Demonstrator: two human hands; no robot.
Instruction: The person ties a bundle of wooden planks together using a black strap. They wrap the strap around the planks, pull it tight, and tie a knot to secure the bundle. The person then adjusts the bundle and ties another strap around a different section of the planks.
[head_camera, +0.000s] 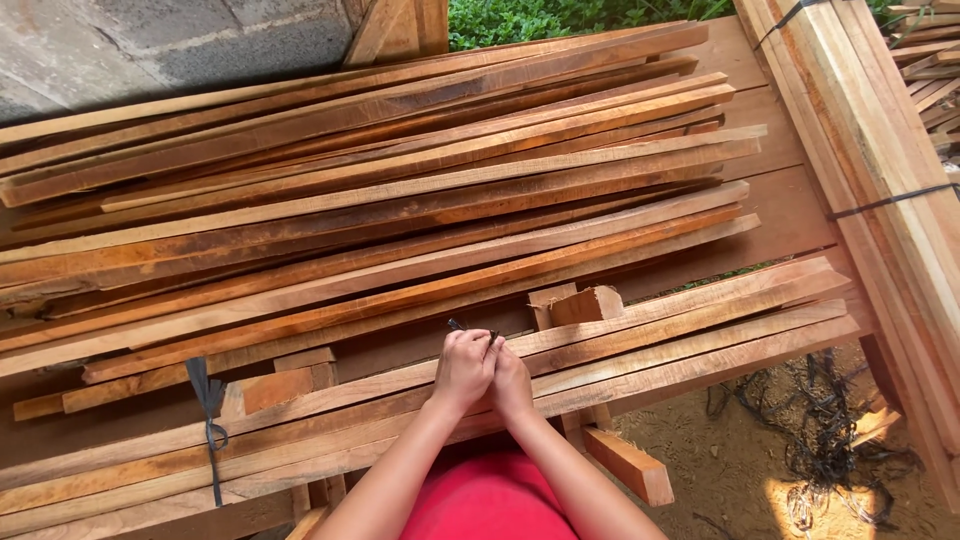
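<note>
The left hand (463, 366) and right hand (512, 381) are pressed together over the near bundle of wooden slats (640, 340), pinching a thin dark strap (458, 325) whose ends poke up just above the fingers. The slats' long axis runs left to right, rising slightly away to the right. Beyond the hands lies a loose pile of slats (400, 190); another dark tie (208, 400) binds the bundle well to the left.

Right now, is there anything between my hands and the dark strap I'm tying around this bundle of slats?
Nothing visible. Both the left hand and the right hand are already closed on the dark strap, pressed together atop the near bundle of slats. Only its ends show above the fingers.
</note>
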